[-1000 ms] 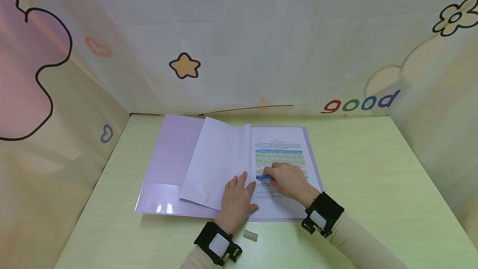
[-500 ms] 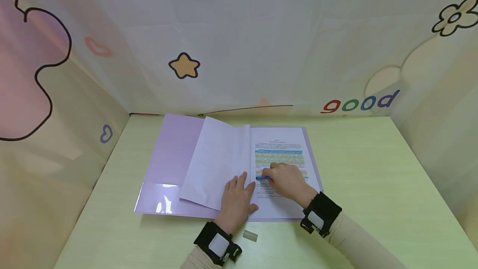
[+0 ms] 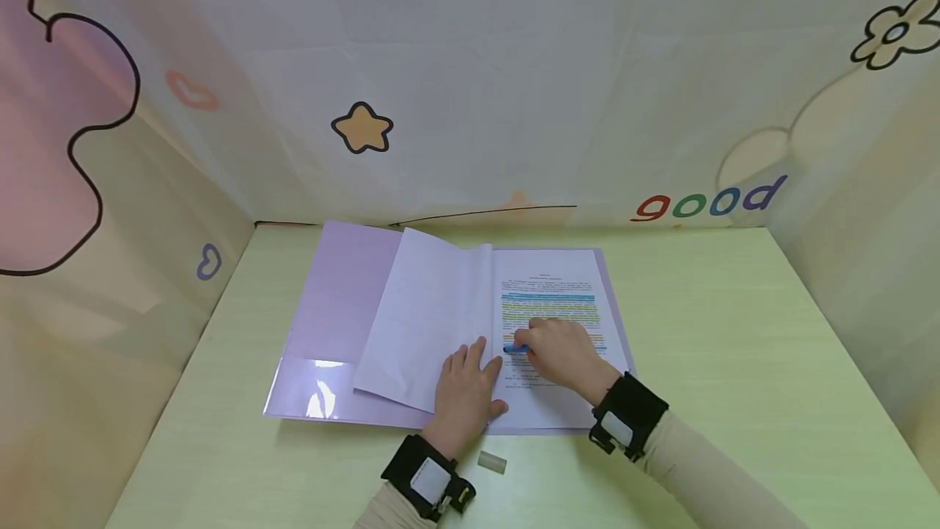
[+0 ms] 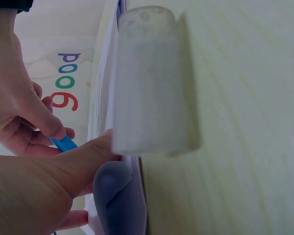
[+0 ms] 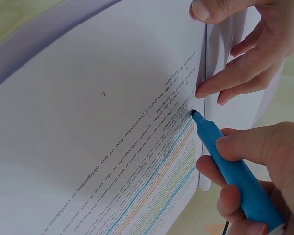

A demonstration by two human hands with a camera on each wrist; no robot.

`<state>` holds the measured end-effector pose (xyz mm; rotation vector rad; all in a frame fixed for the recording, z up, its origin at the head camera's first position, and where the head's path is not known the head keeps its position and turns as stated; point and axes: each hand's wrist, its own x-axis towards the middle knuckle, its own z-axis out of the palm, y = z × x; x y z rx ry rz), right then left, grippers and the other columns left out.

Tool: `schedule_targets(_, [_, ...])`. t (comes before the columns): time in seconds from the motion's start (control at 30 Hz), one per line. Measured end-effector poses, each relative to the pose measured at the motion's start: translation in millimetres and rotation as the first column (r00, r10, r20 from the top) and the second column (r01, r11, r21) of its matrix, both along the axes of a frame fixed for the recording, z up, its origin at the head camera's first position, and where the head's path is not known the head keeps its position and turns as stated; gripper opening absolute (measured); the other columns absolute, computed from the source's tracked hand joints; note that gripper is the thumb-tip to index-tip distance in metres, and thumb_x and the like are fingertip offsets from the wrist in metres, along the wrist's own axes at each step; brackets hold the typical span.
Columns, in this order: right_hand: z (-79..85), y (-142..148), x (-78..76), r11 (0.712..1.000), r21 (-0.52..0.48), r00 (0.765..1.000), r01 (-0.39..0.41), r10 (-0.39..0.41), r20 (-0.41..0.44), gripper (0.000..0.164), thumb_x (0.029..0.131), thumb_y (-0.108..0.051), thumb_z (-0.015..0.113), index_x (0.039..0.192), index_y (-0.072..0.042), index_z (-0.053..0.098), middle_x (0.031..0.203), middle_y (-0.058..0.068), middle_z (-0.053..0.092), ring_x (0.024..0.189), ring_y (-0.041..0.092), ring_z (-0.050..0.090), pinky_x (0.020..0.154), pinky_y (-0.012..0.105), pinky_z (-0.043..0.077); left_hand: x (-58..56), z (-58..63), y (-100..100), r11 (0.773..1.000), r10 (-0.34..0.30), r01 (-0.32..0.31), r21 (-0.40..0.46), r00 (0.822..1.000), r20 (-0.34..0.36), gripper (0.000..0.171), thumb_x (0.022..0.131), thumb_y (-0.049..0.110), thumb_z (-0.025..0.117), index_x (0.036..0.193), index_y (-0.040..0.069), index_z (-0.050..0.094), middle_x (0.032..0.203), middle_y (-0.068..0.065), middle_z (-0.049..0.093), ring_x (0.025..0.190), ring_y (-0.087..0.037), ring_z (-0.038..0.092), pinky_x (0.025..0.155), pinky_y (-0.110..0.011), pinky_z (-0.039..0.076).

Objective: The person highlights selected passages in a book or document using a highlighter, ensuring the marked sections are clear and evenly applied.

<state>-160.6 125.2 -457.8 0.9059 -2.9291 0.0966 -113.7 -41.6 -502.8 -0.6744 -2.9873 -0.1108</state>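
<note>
My right hand [image 3: 564,356] pinches a blue highlighter [image 5: 240,178] between thumb and fingers. Its dark tip meets the printed page [image 3: 551,276] at the left end of a line, close to the spine, as the right wrist view shows. Blue, yellow-green and orange stripes mark several lines of the text. My left hand [image 3: 464,394] rests with spread, fairly straight fingers across the inner edge of the turned-back sheets [image 3: 422,317]. These papers belong to an open purple folder [image 3: 345,284]; in the left wrist view my left thumb lies at its near edge.
A small greyish translucent cylinder [image 3: 492,463] lies on the pale green table [image 3: 720,333] just in front of the folder, near my left wrist. A printed curtain [image 3: 470,104] hangs behind the table and along both sides.
My right wrist has shifted slightly left, while the highlighter's tip stays at nearly the same spot near the spine. The left hand, folder and cylinder have not visibly moved.
</note>
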Motion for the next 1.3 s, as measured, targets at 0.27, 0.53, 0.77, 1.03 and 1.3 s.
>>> schedule_targets(0.27, [-0.4, 0.2, -0.5, 1.0, 0.011, 1.0, 0.002, -0.002, 0.001, 0.014, 0.077, -0.015, 0.068, 0.09, -0.018, 0.07, 0.076, 0.001, 0.062, 0.054, 0.011, 0.045, 0.04, 0.02, 0.034, -1.0, 0.0, -0.5, 1.0, -0.001, 0.001, -0.011, 1.0, 0.006, 0.065, 0.069, 0.05, 0.071, 0.123, 0.016, 0.056, 0.135, -0.015, 0.04, 0.116, -0.034, 0.042, 0.096, -0.044, 0.038])
schedule_targets(0.53, [-0.3, 1.6, -0.9, 1.0, 0.003, 1.0, 0.002, -0.002, -0.012, 0.014, 0.076, -0.013, 0.068, 0.089, -0.018, 0.07, 0.074, 0.001, 0.061, 0.052, 0.01, 0.042, 0.038, 0.021, 0.031, -1.2, 2.3, -0.8, 0.999, 0.002, -0.002, -0.034, 1.0, 0.008, 0.066, 0.07, 0.052, 0.07, 0.123, 0.017, 0.055, 0.135, -0.014, 0.04, 0.116, -0.033, 0.042, 0.095, -0.044, 0.038])
schedule_targets(0.77, [-0.9, 3.1, 0.0, 1.0, 0.011, 1.0, 0.022, -0.022, 0.009, 0.014, 0.077, -0.013, 0.067, 0.089, -0.018, 0.07, 0.075, 0.001, 0.061, 0.052, 0.01, 0.042, 0.037, 0.021, 0.03, -0.7, 2.5, -0.1, 0.999, -0.001, 0.001, -0.035, 1.0, 0.012, 0.065, 0.07, 0.052, 0.069, 0.123, 0.017, 0.055, 0.135, -0.015, 0.041, 0.116, -0.033, 0.042, 0.095, -0.044, 0.038])
schedule_targets(1.03, [0.1, 5.0, 1.2, 1.0, -0.01, 1.0, 0.028, -0.027, 0.01, 0.015, 0.076, -0.011, 0.067, 0.089, -0.018, 0.07, 0.074, 0.0, 0.061, 0.053, 0.01, 0.041, 0.038, 0.021, 0.029, -0.3, 2.7, 0.0, 0.999, 0.001, -0.001, -0.035, 1.0, 0.009, 0.066, 0.07, 0.052, 0.069, 0.123, 0.017, 0.055, 0.135, -0.015, 0.04, 0.116, -0.033, 0.042, 0.095, -0.044, 0.038])
schedule_targets(1.3, [-1.3, 8.2, 0.6, 0.999, -0.023, 0.999, 0.034, -0.034, 0.014, 0.014, 0.075, -0.01, 0.067, 0.086, -0.017, 0.07, 0.075, 0.0, 0.062, 0.055, 0.01, 0.046, 0.04, 0.021, 0.033, -0.3, 1.0, 0.1, 0.999, 0.007, -0.007, -0.047, 1.0, 0.006, 0.067, 0.07, 0.054, 0.069, 0.124, 0.018, 0.055, 0.135, -0.014, 0.04, 0.117, -0.033, 0.042, 0.095, -0.044, 0.038])
